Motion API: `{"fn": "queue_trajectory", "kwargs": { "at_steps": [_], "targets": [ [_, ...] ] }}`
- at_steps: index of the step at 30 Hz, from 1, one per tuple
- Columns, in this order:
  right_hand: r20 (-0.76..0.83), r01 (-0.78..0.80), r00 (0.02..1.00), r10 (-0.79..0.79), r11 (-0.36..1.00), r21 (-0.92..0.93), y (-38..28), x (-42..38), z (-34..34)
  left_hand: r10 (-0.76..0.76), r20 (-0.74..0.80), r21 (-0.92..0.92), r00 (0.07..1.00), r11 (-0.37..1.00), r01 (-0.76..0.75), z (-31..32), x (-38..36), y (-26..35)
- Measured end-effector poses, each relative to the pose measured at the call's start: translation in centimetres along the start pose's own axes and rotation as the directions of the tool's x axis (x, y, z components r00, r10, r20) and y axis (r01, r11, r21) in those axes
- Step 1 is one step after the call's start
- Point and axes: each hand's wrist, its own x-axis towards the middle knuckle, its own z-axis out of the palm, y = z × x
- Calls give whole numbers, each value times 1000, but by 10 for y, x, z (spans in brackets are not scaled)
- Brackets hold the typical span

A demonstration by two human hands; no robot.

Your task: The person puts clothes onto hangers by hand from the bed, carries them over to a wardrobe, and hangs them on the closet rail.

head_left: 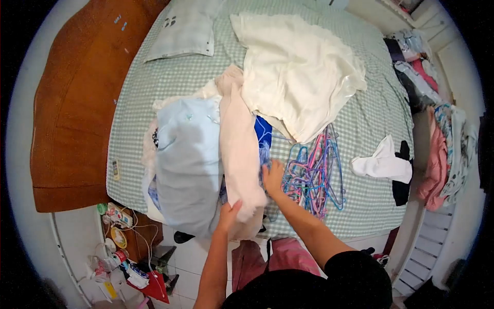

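Note:
A pale pink garment (241, 139) lies lengthwise over a pile of clothes on the bed, its near end bunched. My left hand (230, 213) is closed on the near edge of this garment, thumb on top. My right hand (273, 177) is just right of it, fingers apart, beside a blue cloth (263, 133) that shows from under the garment. To the left lies a light blue garment (188, 154), spread flat over other clothes. Close to my right hand is a heap of coloured hangers (315, 172), mostly blue, pink and purple.
A cream garment (301, 67) is spread on the checked bedsheet (375, 121). Farther out are a pillow (185, 31), a remote control (116, 170), white socks (383, 164) and a black cloth (401, 190). A wooden headboard (82, 113) borders the left side.

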Motion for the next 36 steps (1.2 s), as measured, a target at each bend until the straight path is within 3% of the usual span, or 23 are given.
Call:
{"fn": "queue_trajectory", "kwargs": {
  "at_steps": [1,2,3,5,6,8,12,14,15,16,17,18,20,22,24,26,28,29,30,32,33,34,36],
  "targets": [
    [125,-200,977,171,939,281,6,-11,13,-33,81,-269,996,962,54,-3,-27,21],
    [293,-402,912,287,764,505,5,-20,20,-62,163,-257,985,961,103,-11,-46,19],
    [293,-398,914,281,760,514,-7,-25,17,-89,240,-241,967,959,148,-20,-69,15],
    [368,-384,923,110,270,883,-37,-40,4,12,289,-277,957,958,72,-26,-119,19],
    [366,-379,925,100,263,887,-59,-39,-20,18,281,-272,960,960,62,-30,-141,31],
    [755,-763,601,-264,-471,442,-101,-25,-74,-11,509,-287,861,940,181,-37,-181,50],
    [848,-868,473,-241,-293,401,-123,-8,-85,-280,602,-101,747,902,419,-66,-213,5],
    [836,-844,534,-126,-140,518,-158,-10,-127,-133,382,-371,915,884,284,-75,-215,-28],
    [799,-830,557,-228,-177,528,-175,-14,-154,70,239,-490,969,870,58,-77,-209,-24],
    [792,-824,566,-230,-174,539,-189,-24,-179,50,163,-369,985,929,14,-91,-202,-17],
    [636,-682,718,-284,-103,724,-201,-35,-203,-72,-68,-274,995,960,51,-104,-201,-9],
    [450,-494,822,-348,-44,869,-209,-45,-223,68,-206,-346,976,928,-137,-112,-198,9],
    [430,-474,776,-461,24,880,-204,-67,-257,196,-535,-240,822,898,-370,-141,-178,25],
    [198,-473,705,-681,-243,847,-203,-88,-274,463,-583,-192,668,720,-667,-176,-173,65],
    [212,-537,718,-663,-335,774,-194,-96,-267,339,-827,-143,450,646,-750,-185,-174,127],
    [386,-668,730,-565,-466,580,-193,-110,-252,444,-829,-27,339,575,-818,-214,-161,156],
    [408,-634,766,-496,-484,603,-175,-127,-220,359,-853,-168,379,498,-851,-245,-126,141],
    [548,-620,738,-394,-75,781,-159,-133,-199,632,-729,256,264,609,-751,-269,-92,118],
    [632,-536,737,-241,362,763,-150,-141,-187,843,-486,649,232,526,-549,-281,-76,105],
    [723,-321,654,-221,784,531,-156,-159,-185,586,-761,517,278,807,-286,-225,-89,105],
    [532,25,804,-266,908,418,-143,-174,-166,793,-599,786,114,609,-107,-193,-96,104],
    [537,11,804,-257,909,417,-127,-181,-145,938,-345,932,6,342,116,-161,-102,100],
    [460,654,665,-588,756,22,-100,-185,-116,893,-280,734,352,435,-521,-103,-106,87]
  ]
}}
